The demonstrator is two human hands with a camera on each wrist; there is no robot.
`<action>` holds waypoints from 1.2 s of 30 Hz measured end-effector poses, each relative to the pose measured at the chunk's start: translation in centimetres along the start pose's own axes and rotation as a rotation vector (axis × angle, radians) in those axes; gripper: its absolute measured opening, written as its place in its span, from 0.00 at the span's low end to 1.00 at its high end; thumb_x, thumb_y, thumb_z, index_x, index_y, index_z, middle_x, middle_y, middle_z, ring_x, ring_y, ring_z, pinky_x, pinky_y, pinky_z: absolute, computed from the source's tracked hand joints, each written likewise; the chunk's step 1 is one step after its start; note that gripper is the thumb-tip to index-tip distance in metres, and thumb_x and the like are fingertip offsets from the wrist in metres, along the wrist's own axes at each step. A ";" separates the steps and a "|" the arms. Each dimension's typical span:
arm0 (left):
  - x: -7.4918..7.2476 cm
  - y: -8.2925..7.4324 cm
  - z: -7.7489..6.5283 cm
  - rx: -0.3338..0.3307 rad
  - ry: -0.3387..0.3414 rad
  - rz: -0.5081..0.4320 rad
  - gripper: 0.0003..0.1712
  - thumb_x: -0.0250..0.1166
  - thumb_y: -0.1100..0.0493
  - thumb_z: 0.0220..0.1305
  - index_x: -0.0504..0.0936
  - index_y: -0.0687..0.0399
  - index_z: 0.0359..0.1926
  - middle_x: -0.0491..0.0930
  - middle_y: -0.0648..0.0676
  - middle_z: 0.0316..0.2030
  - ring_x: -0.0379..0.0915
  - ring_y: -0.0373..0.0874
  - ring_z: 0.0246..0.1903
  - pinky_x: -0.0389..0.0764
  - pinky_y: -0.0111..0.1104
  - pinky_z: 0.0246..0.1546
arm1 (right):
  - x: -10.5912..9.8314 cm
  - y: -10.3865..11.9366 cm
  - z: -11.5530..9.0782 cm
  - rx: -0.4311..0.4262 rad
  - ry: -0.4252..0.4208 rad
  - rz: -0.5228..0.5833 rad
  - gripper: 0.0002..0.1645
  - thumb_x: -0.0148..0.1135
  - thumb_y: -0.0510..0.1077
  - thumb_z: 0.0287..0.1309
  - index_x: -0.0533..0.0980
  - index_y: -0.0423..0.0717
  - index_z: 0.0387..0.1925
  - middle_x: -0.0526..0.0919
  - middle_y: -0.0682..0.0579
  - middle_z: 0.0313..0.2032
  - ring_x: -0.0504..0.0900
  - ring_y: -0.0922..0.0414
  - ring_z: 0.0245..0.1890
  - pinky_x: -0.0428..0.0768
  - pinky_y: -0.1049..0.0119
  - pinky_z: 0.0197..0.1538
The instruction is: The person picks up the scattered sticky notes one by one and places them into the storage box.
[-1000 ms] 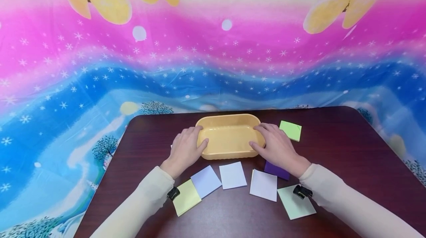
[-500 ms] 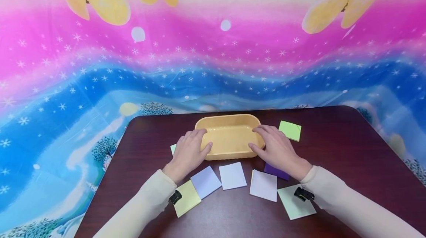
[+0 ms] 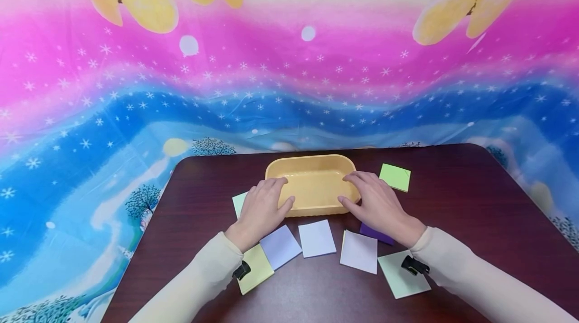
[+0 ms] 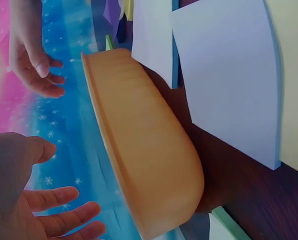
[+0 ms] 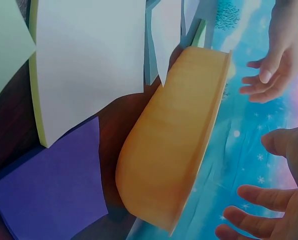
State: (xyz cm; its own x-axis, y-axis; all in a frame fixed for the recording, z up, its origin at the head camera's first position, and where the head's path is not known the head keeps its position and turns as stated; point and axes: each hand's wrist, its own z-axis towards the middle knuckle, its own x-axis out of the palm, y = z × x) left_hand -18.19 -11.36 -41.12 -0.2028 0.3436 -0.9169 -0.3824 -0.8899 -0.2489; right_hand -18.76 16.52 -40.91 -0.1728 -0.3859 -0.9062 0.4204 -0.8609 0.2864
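A yellow oblong plastic tray (image 3: 316, 190) sits near the table's far edge, with nothing inside it. Over its left end my left hand (image 3: 262, 207) hovers, fingers loosely bent and thumb apart. My right hand (image 3: 380, 205) is held likewise over the right end. In both wrist views a gap shows between the hands and the outer wall of the tray (image 4: 139, 135), so neither touches it. A pale green sticky-note pad (image 3: 238, 205) is partly hidden behind my left hand, and a purple pad (image 3: 377, 234) lies partly under my right hand.
In front of the tray lie a yellow pad (image 3: 258, 267), a lavender-blue pad (image 3: 280, 246), a white pad (image 3: 316, 238), a pale lilac pad (image 3: 359, 251) and a mint pad (image 3: 400, 283). A bright green pad (image 3: 395, 177) lies right of the tray. A printed curtain (image 3: 289, 72) hangs behind the table.
My left hand has shifted right and slightly nearer, away from the tray's left rim, uncovering more of the pale green pad. My right hand and the tray have barely moved.
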 end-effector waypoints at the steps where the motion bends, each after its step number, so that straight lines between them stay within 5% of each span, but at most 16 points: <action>1: 0.1 0.0 0.0 0.003 0.003 0.003 0.27 0.64 0.45 0.69 0.78 0.56 0.62 0.83 0.58 0.57 0.79 0.55 0.55 0.80 0.47 0.48 | 0.0 0.0 0.0 -0.003 -0.001 0.001 0.31 0.69 0.58 0.60 0.79 0.44 0.58 0.82 0.42 0.57 0.77 0.42 0.59 0.77 0.42 0.58; 36: 1.3 -3.2 0.3 0.105 0.024 0.011 0.27 0.63 0.44 0.69 0.79 0.55 0.61 0.84 0.56 0.55 0.80 0.53 0.55 0.80 0.47 0.52 | -0.2 -2.3 -0.3 0.004 -0.017 0.012 0.31 0.69 0.56 0.60 0.78 0.41 0.57 0.81 0.41 0.57 0.77 0.42 0.60 0.75 0.41 0.62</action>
State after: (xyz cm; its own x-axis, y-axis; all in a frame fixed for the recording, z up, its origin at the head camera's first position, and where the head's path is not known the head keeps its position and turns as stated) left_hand -17.52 -8.00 -41.47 -0.1860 0.3258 -0.9269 -0.4727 -0.8568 -0.2063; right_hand -19.41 18.64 -41.49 -0.1825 -0.4017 -0.8974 0.4189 -0.8575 0.2986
